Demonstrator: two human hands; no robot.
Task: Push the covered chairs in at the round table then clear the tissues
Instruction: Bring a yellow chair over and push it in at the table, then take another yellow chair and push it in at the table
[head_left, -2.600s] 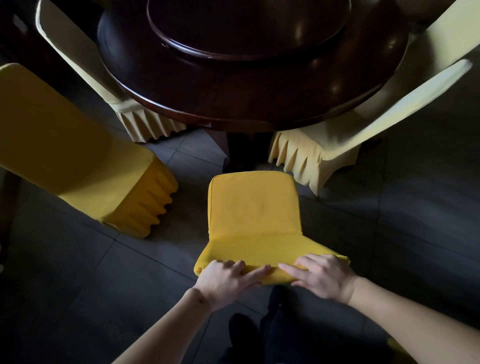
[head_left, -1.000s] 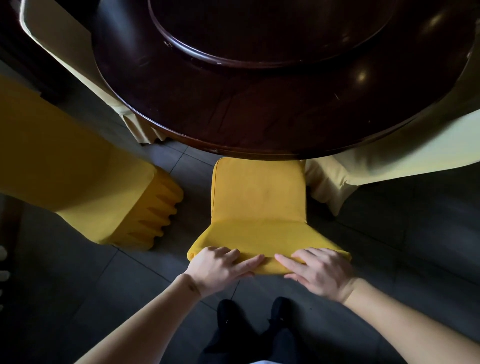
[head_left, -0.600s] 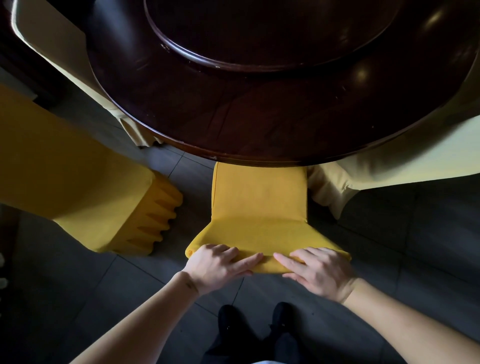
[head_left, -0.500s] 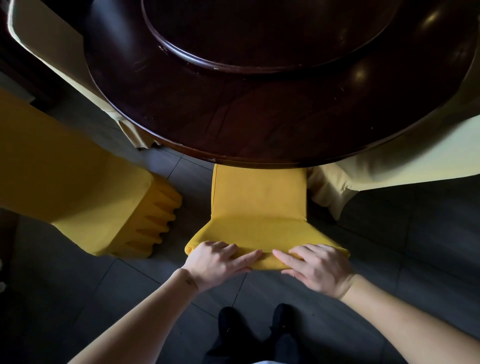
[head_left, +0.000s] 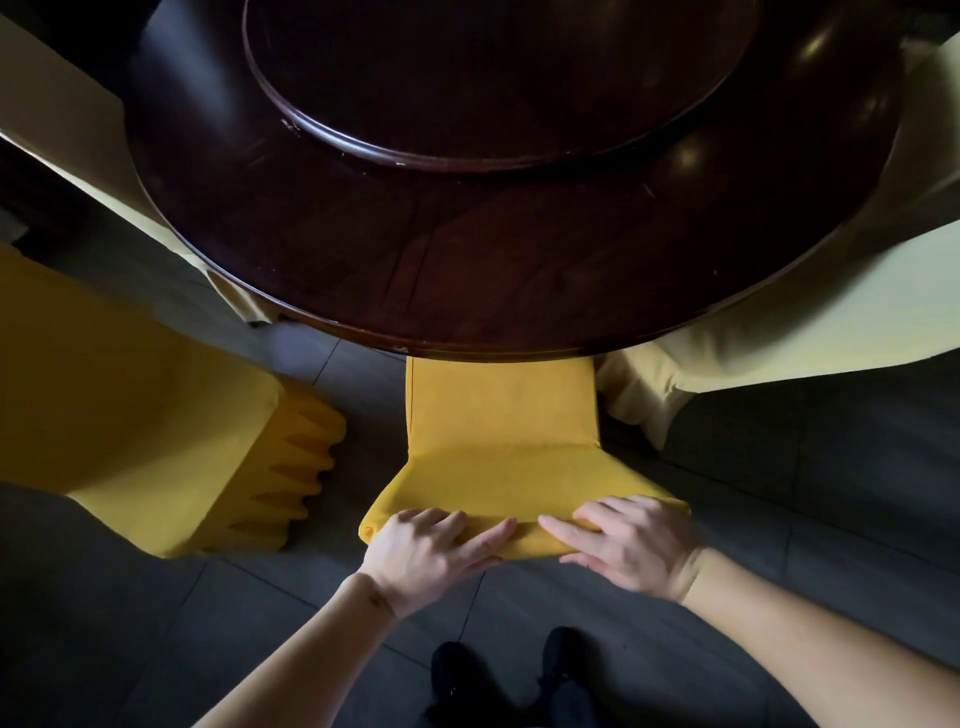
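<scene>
Step in hand: pushing in the yellow covered chair (head_left: 501, 415). The left hand (head_left: 426, 545) and right hand (head_left: 631, 540) grasp its top edge; its seat sits partly beneath the round table (head_left: 467, 291). Next, probably: push farther, then release.

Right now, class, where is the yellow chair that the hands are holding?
In the head view, the yellow chair stands at centre, its seat partly under the round table's near edge, between a second yellow chair on the left and a pale chair on the right.

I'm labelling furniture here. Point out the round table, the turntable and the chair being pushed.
Table (head_left: 467, 270), head view, bare top.
Turntable (head_left: 493, 78), head view, middle.
Chair (head_left: 501, 405), head view, seat.
</scene>
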